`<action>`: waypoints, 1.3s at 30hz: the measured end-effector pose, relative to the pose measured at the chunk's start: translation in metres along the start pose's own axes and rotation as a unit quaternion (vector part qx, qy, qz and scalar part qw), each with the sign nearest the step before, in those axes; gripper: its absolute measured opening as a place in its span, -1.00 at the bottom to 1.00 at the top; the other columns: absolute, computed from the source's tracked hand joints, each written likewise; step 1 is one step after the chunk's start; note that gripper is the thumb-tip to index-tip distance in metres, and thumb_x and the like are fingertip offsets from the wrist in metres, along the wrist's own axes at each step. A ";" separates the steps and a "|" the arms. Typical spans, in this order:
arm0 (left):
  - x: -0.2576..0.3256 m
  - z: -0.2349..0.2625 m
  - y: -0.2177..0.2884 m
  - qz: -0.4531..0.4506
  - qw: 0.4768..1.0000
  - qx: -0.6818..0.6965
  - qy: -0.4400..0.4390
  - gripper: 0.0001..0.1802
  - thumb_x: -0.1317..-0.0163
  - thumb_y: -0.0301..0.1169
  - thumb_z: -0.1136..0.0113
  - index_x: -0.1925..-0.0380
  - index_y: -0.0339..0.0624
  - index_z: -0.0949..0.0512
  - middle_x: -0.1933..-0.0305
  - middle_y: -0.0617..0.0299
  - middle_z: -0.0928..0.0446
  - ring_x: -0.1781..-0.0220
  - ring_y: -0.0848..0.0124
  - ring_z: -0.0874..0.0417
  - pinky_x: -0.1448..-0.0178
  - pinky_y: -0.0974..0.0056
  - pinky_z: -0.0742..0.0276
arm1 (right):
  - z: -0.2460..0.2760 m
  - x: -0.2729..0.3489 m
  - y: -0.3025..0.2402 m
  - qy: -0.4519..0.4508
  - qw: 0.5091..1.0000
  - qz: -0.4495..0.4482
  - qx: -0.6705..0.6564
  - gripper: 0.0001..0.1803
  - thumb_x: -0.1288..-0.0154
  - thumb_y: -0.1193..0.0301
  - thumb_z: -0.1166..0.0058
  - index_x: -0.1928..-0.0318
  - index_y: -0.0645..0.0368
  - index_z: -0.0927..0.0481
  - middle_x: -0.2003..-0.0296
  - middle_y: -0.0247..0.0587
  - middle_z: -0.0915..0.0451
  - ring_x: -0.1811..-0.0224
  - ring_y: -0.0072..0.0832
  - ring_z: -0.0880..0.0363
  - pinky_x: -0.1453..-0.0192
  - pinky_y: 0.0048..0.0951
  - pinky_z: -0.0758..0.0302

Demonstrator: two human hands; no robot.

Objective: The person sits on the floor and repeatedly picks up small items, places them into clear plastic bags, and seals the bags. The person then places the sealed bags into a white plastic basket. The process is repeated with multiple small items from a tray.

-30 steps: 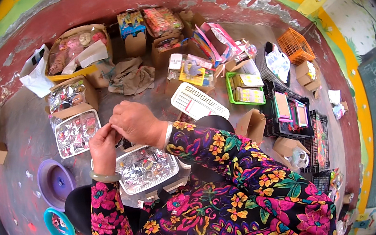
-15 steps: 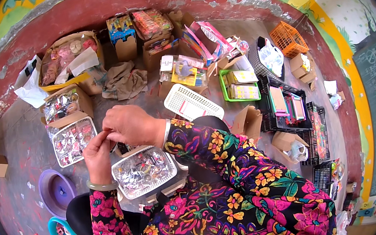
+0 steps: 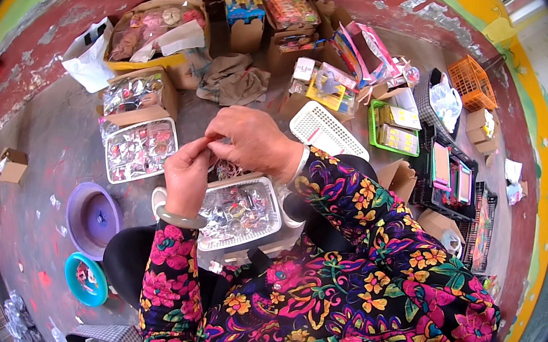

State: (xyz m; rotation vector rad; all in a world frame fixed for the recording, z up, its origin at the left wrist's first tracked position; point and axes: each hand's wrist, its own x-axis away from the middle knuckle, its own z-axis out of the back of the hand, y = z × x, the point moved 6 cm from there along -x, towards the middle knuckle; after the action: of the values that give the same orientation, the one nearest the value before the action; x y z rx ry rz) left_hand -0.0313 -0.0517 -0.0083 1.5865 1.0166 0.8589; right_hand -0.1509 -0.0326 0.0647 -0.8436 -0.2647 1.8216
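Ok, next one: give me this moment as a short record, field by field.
Left hand: left hand, raised, fingertips meeting the other's; bangle on wrist
Right hand: right hand, fingers bent, fingertips together
Held item: too small or hidden to tell
Below hands: white basket of small shiny packets
Person's left: purple basin, turquoise basin
Person's right: green basket, orange crate
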 end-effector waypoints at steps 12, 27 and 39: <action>0.001 -0.002 0.001 0.010 1.000 0.013 -0.011 -0.80 -0.20 -0.63 0.04 0.21 -0.43 -0.54 0.23 0.15 -0.55 0.20 0.48 -0.56 0.06 0.42 -0.53 | 0.003 0.000 -0.001 -0.023 1.000 -0.010 -0.007 -0.90 -0.01 0.38 -0.04 0.49 0.13 -0.54 0.49 -0.20 -0.49 0.33 -0.22 -0.48 0.27 -0.27 -0.42; 0.002 -0.018 0.012 -0.032 0.997 -0.023 -0.061 -0.82 -0.14 -0.51 -0.14 0.26 -0.36 -0.58 0.35 0.23 -0.61 0.33 0.61 -0.52 0.25 0.51 -0.44 | 0.017 0.019 0.000 0.056 0.986 -0.112 -0.110 -0.89 -0.03 0.42 -0.05 0.46 0.18 -0.60 0.52 -0.22 -0.52 0.44 -0.31 -0.51 0.36 -0.39 -0.42; 0.008 -0.039 0.022 -0.065 0.991 -0.044 -0.108 -0.83 -0.15 -0.48 -0.15 0.32 -0.36 -0.61 0.39 0.26 -0.61 0.37 0.62 -0.51 0.26 0.50 -0.45 | 0.037 0.054 0.015 0.115 0.939 -0.229 -0.228 -0.89 -0.02 0.50 -0.09 0.40 0.27 -0.59 0.52 -0.28 -0.56 0.49 -0.62 -0.49 0.39 -0.62 -0.41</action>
State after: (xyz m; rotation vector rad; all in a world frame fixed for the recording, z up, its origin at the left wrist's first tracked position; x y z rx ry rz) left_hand -0.0594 -0.0326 0.0227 1.4856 0.9053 0.6194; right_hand -0.1966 0.0164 0.0608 -1.1917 -0.6894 1.2249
